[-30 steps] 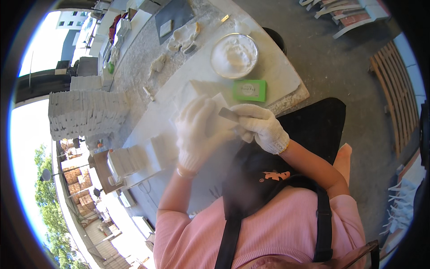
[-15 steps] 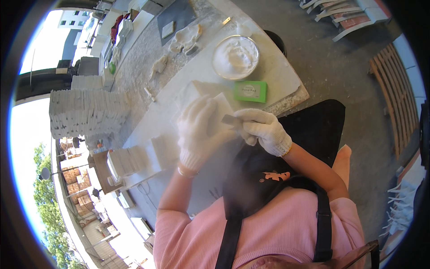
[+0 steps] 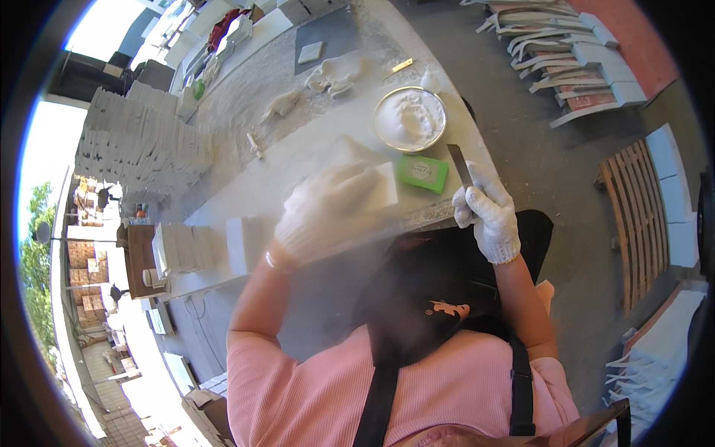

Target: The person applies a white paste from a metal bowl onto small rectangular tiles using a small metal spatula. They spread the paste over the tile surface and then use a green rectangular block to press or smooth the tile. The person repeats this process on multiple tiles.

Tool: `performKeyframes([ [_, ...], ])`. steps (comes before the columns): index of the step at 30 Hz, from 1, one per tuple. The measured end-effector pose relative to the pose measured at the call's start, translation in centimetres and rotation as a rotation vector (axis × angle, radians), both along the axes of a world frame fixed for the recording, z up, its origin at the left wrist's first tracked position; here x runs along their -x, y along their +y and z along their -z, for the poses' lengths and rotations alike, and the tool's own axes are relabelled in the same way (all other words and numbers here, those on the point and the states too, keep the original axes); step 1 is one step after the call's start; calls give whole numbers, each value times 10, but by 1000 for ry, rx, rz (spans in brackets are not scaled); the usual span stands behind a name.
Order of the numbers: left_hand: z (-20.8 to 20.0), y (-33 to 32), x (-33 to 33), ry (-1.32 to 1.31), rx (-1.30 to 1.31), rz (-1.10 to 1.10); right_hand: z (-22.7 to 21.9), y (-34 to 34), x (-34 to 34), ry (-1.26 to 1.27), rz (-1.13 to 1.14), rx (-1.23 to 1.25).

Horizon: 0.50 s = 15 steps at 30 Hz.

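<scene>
My left hand [image 3: 328, 205], in a white knitted glove, lies over a square white slab [image 3: 386, 185] on the table. Its fingers stretch across the slab, with the thumb apart and blurred; haze softens the outline. Off to the right, past the table edge, my gloved right hand [image 3: 489, 212] pinches a thin, flat grey blade [image 3: 459, 165] that points up and away. A green box [image 3: 422, 173] sits between my hands, just beyond the slab. Behind it stands a round bowl [image 3: 411, 119] heaped with white powder.
White slabs stand in a row [image 3: 182, 248] at the table's left end, with a tall stack [image 3: 141, 141] behind. Dusty cloths [image 3: 333, 77], a small white tube [image 3: 255, 145] and a yellow strip [image 3: 398, 68] lie farther back. A wooden pallet [image 3: 633, 223] is at the right.
My right hand has moved right, away from the slab, with the blade now pointing up. The left hand has lowered and flattened over the slab. The whole view has shifted.
</scene>
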<state>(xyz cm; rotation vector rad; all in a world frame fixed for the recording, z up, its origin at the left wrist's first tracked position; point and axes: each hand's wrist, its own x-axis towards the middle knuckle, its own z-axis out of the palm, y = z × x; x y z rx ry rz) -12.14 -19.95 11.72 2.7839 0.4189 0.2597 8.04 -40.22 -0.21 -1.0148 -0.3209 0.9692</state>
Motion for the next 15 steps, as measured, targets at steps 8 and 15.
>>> performKeyframes([
  [8,-21,47,-3,144,171,28,-11,10,-30,-359,44,224],
  [15,8,50,-5,44,174,-11,4,77,-71,-1063,33,452],
])
